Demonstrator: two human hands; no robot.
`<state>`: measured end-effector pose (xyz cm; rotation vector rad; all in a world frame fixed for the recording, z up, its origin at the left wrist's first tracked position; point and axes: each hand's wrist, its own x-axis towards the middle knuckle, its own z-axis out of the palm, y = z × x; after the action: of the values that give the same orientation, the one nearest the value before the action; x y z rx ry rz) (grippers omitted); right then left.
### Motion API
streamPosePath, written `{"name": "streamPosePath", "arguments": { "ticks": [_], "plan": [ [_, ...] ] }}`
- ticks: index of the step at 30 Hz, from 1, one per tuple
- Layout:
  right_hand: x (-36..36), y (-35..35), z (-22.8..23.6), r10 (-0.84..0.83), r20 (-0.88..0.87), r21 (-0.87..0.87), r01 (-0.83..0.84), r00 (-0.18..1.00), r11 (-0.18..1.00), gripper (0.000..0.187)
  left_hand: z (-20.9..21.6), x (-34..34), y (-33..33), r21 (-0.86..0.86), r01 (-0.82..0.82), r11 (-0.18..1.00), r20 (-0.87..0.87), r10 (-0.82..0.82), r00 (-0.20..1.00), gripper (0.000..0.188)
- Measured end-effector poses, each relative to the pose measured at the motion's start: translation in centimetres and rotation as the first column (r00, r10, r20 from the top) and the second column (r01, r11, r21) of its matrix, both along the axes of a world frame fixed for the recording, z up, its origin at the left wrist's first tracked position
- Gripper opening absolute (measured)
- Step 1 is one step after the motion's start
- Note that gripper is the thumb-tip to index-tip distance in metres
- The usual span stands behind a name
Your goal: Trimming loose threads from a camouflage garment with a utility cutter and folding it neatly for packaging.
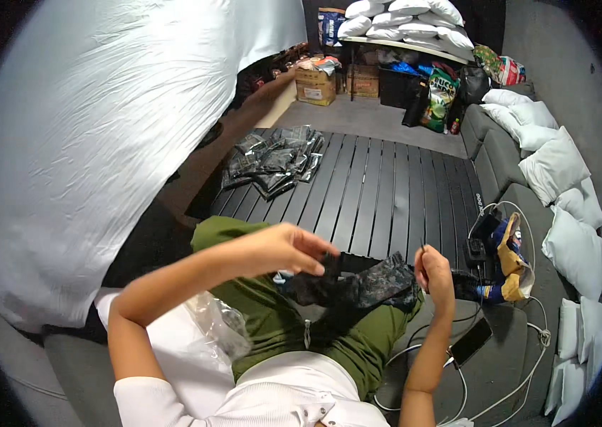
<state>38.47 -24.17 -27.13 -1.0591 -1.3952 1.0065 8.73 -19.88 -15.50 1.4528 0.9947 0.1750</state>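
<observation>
Across my lap lies a bunched piece of black lace fabric (pixel 385 283), draped over the green trousers. My left hand (pixel 294 250) is raised above its left part, thumb and fingertips apart, and nothing can be made out between them. To the right of the fabric, my right hand (pixel 435 270) is closed in a pinch. A thin dark tip shows above those fingers, too small to name. Beside my left hip rests a crumpled clear plastic bag (pixel 221 327) on something white.
A black slatted table (pixel 358 192) stands ahead, with a pile of black packets (pixel 276 158) on its far left. Right of me, a phone (pixel 472 341), white cables and a blue-and-yellow bag (pixel 513 260) lie on the grey sofa (pixel 507 320). White pillows (pixel 556 167) line its back.
</observation>
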Motion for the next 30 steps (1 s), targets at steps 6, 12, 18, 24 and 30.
{"name": "streamPosePath", "arguments": {
  "ticks": [6, 12, 18, 24, 30],
  "plan": [
    [0.1, 4.7, -2.4, 0.067, -0.070, -0.088, -0.073, 0.995, 0.993, 0.041, 5.0, 1.2, 1.0, 0.134, 0.029, 0.991, -0.066, -0.021, 0.998, 0.038],
    [-1.3, 11.7, -1.8, 0.072, 0.044, -0.225, -0.061, 0.996, 0.972, 0.048, 4.7, 2.5, 5.9, 0.340, 0.157, 0.927, -0.164, -0.105, 0.981, 0.040],
    [-5.5, 19.7, -1.4, 0.021, 0.183, -0.323, 0.040, 0.983, 0.946, 0.056, 2.4, 4.6, 9.8, 0.460, 0.287, 0.841, -0.128, -0.257, 0.958, 0.039],
    [-8.3, 23.8, -4.1, -0.099, 0.114, -0.241, 0.125, 0.988, 0.962, 0.059, -4.1, 1.7, 12.7, 0.331, 0.240, 0.913, 0.081, -0.281, 0.956, 0.033],
    [-9.1, 24.9, -5.3, -0.050, 0.034, -0.482, 0.060, 0.998, 0.874, 0.055, -5.9, -0.4, 17.1, 0.239, 0.091, 0.967, 0.033, -0.102, 0.994, 0.032]
  ]
}}
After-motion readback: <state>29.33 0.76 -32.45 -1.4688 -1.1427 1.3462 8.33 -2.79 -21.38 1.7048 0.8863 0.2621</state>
